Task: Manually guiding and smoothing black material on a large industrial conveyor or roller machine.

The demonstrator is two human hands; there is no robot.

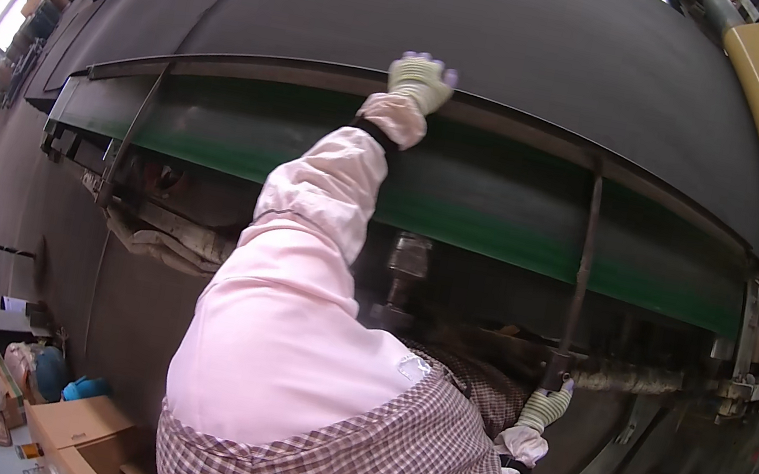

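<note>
The wide black sheet point(496, 34) (draped over the machine's top) is being pressed flat at its near edge by the gloved left hand point(419, 80), fingers spread, while the right hand point(545, 405) is closed round a low bar point(624, 379).

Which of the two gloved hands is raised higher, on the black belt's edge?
The left hand. It reaches up to the edge of the black belt, above the green band. The right hand stays low, at a dark bar near the machine's underside.

Wide black belt point(496, 34) lies flat and taut along conveyor, left hand point(419, 80) on its near edge; right hand point(545, 406) grips a lower frame bar point(619, 378).
</note>
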